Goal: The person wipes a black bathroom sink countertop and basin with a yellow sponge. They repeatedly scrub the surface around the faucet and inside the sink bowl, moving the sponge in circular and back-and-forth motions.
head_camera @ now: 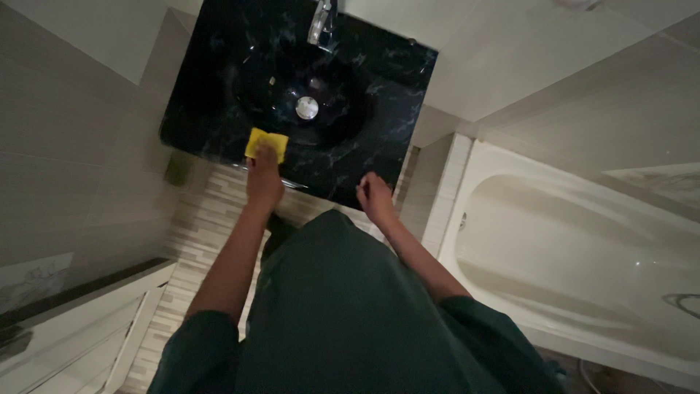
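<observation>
A black marbled sink (379, 109) with a round basin and a metal drain (307, 107) lies ahead of me. My left hand (264, 177) presses a yellow cloth (264, 140) onto the sink's near rim, left of the basin. My right hand (375, 197) rests with curled fingers at the sink's front edge, holding nothing that I can see. A chrome tap (321, 22) stands at the back of the basin.
A white bathtub (583, 255) runs along the right. A white cabinet edge (87, 321) is at the lower left. Grey tiled walls rise on both sides, and striped floor tiles (197, 226) show below the sink.
</observation>
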